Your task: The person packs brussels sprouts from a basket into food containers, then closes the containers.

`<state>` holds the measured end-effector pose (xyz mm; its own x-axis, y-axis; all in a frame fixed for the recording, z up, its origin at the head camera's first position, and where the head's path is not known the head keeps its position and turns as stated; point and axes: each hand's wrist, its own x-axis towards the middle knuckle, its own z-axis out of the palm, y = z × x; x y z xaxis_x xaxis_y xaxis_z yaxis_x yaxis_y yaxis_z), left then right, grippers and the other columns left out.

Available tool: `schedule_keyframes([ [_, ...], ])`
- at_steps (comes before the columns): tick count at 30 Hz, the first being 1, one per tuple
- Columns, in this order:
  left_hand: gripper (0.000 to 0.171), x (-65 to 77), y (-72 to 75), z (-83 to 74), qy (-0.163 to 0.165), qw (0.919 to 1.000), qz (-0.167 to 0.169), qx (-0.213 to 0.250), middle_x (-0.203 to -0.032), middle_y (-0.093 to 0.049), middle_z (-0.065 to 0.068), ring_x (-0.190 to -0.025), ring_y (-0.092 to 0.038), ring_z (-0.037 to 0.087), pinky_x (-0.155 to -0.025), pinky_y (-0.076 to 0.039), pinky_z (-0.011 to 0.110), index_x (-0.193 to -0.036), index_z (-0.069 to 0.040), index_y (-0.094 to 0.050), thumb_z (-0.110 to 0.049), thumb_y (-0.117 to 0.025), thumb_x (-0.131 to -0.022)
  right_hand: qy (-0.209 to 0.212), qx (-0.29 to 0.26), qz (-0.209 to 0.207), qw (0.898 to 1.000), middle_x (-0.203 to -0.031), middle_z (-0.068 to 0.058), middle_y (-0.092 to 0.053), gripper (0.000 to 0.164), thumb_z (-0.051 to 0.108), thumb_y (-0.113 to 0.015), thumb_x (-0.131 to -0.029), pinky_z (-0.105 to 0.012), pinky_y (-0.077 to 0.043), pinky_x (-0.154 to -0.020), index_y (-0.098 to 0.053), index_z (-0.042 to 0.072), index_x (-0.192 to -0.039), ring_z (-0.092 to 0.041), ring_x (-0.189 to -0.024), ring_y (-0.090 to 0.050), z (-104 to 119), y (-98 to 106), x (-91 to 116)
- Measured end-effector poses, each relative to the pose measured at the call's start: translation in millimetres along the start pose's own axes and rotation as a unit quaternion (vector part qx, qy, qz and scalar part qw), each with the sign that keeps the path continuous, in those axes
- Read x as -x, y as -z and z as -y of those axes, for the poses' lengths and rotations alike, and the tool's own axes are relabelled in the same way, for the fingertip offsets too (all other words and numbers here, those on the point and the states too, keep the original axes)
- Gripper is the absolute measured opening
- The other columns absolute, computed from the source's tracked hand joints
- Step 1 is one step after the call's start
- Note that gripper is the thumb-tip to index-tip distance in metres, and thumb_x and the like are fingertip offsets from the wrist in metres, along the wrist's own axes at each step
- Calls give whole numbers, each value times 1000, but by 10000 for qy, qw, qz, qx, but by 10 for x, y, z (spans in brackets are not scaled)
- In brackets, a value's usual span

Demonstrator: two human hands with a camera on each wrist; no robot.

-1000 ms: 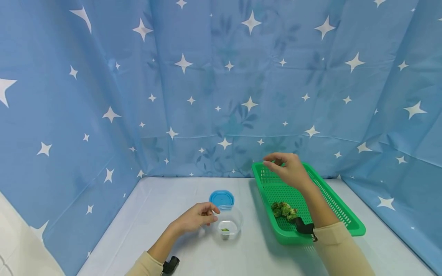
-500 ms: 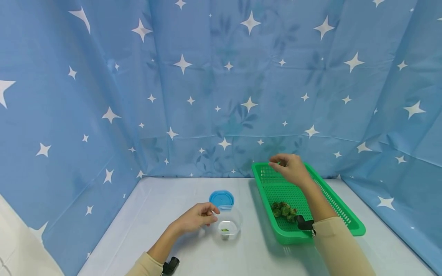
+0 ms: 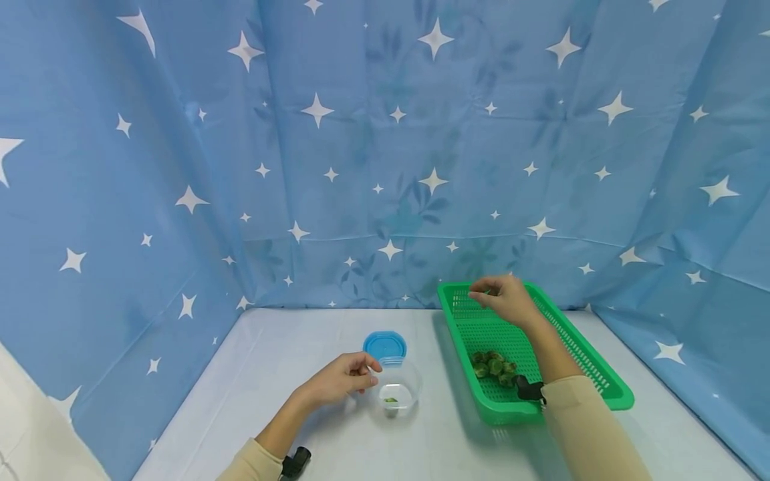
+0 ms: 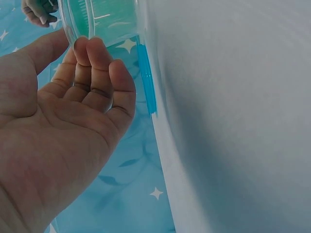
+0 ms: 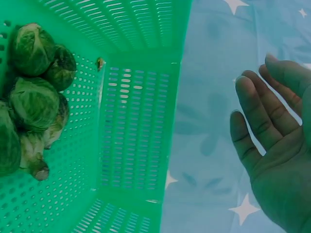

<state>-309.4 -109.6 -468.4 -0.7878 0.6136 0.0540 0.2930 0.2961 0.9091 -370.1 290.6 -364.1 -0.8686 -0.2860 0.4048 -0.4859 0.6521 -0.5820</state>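
Observation:
My left hand (image 3: 344,379) is beside a clear round plastic tub (image 3: 402,386), loosely curved, fingertips at its rim. In the left wrist view, the fingertips of this hand (image 4: 73,116) overlap the edge of the tub (image 4: 114,19); whether they touch it I cannot tell. Something small and green (image 3: 391,401) shows low in the tub. Over the far part of a green plastic basket (image 3: 481,407) hangs my right hand (image 3: 508,300), fingers loosely bent and holding nothing. Several Brussels sprouts (image 3: 494,366) lie clustered at the basket's near left; their leaves show in the right wrist view (image 5: 34,102).
A blue lid (image 3: 385,345) lies on the white tabletop (image 3: 301,341) just behind the tub. Blue curtains with white stars (image 3: 385,167) enclose the table at the back and sides. A small brownish scrap (image 5: 99,63) sits in the basket.
My right hand has shifted slightly right and a little lower above the basket. The left hand stays by the tub. The tub, lid and sprouts have not visibly moved.

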Motion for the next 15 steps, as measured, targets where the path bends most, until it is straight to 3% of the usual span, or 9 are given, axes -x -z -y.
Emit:
schedule_keyframes([
  [15,29,8,2,-18,13,10000,-14,-64,-89,-60,2,-82,-57,19,-74,-50,35,-127,3,-63,-16,-63,-105,-596,-131,463,9971,-111,-18,-74,26,21,-68,-103,-41,-54,-70,-74,3,-121,-18,-79,-68,-156,-24,57],
])
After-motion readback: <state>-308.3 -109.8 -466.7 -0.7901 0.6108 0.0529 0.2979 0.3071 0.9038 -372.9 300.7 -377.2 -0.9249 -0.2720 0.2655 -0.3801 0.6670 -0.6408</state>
